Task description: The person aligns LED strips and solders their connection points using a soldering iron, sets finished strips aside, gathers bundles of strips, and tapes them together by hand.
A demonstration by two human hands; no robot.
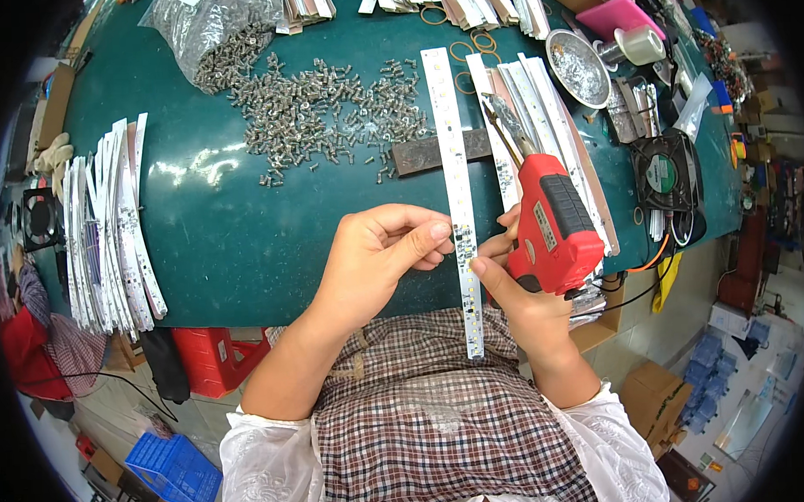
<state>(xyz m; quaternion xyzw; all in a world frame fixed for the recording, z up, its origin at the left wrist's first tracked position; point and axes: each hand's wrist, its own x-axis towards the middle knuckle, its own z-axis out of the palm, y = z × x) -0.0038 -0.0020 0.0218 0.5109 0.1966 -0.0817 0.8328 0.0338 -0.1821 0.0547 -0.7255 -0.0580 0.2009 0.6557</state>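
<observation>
Presently, a white circuit strip (457, 196) is held lengthwise in front of the body, its far end above the green desk (203, 249), its near end past the desk edge and over the checked apron (434, 418). Small yellowish and dark components are set along its face, densest between the two hands.

Left hand (367, 257): thumb and forefinger drawn narrow, tips at the strip's left edge; cannot tell from this angle whether they pinch it or only touch. Other fingers curled in.

Right hand (519, 304): thumb and forefinger closed on the strip's right edge, slightly nearer the body than the left fingertips. A red soldering gun (545, 233) with a black insert lies across the same hand, metal tip pointing away from the body; its body hides part of the grip.

Beyond the strip: dark bar (415, 157) flat on the desk, passing beneath it. To the left of the bar, a spread of small metal parts (317, 112), running up to a clear plastic bag (169, 33).

Right side: stack of strips (539, 105) partly under the gun; rubber bands (483, 41) near its far end; round metal dish (579, 68) beside a wire spool (640, 45); black fan (665, 175) closer in.

Left side: second bundle of strips (109, 230), fanned at the near edge. Below desk level, red stool (207, 360) and blue crate (173, 471) on the floor
</observation>
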